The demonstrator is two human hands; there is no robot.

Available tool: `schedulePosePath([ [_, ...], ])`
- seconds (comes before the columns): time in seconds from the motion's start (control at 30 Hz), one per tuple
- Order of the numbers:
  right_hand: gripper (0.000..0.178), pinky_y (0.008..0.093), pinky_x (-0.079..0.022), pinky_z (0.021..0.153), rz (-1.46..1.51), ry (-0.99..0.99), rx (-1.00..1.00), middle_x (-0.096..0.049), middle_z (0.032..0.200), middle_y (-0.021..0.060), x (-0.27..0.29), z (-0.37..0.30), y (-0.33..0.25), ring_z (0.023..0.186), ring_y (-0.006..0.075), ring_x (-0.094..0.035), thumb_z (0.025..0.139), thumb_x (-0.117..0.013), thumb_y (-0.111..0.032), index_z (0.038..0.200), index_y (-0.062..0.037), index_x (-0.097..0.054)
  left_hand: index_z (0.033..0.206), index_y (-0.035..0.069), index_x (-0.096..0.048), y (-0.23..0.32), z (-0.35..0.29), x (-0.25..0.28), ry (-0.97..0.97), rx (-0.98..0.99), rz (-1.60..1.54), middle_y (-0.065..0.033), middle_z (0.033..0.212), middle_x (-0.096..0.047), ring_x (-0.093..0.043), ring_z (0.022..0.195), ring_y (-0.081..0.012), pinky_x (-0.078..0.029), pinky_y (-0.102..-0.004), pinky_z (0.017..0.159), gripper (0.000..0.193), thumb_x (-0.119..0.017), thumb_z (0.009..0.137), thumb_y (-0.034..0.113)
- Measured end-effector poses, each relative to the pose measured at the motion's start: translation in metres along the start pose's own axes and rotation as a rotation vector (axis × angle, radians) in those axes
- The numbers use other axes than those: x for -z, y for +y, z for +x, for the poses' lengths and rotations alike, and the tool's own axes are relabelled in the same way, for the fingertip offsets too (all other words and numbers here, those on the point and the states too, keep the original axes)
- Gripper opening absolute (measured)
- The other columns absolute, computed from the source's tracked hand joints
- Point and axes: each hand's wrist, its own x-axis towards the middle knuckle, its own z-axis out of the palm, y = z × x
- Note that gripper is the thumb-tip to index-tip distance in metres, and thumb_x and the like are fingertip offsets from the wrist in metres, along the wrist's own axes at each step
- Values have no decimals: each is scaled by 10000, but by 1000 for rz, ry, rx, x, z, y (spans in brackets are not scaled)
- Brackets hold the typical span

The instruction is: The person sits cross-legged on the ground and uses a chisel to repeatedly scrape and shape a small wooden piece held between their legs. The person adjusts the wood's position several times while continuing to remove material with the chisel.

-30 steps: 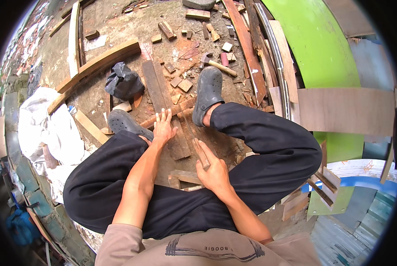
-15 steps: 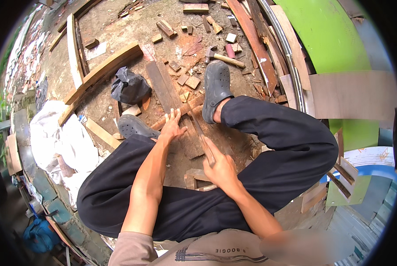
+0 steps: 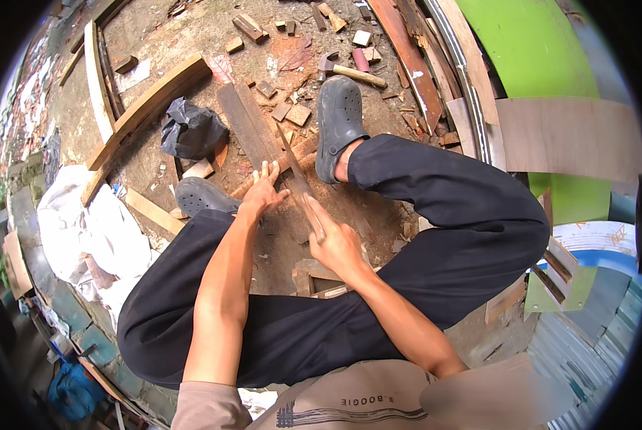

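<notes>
Right hand [image 3: 335, 242] grips a handsaw [image 3: 297, 178], index finger stretched along it; the handle is buried in the palm. The thin blade runs up across a dark plank [image 3: 250, 132] on the dirt between two grey clogs. Left hand [image 3: 263, 190] presses flat, fingers spread, on the plank just beside the blade. Teeth too fine to make out.

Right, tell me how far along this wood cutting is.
Done: small offcuts lie scattered by the feet. In hand: the right hand holds a thin blade across a wooden strip that the left hand pins down. Left: the strip looks not yet cut through; the dark plank lies whole.
</notes>
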Motion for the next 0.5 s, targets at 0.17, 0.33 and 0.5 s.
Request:
schedulePosePath([
  [0.17,743,543,-565,759,92,-16,-25,-720,816,243,15,5,-5,752,475,-696,835,-661,-149,1542,-257,-460,1666,148,-52,0,-4,1,-10,9,-36,-207,1722,-10,-91,1562,-476,-212,-499,1277,991,-653,955,487],
  [0.33,750,542,-561,831,177,116,253,-725,943,266,53,-34,-4,842,501,-685,825,-633,-121,1547,-226,-459,1666,150,-43,-7,-1,-11,37,-7,-67,-211,1722,19,-68,1550,-519,-213,-524,1270,994,-647,952,485],
  [0.5,729,565,-553,834,99,1,18,-708,870,292,11,40,7,858,504,-683,840,-652,-127,1534,-247,-463,1667,162,-35,-2,0,-10,14,-9,-74,-215,1719,35,-68,1547,-524,-219,-543,1265,993,-637,958,510],
])
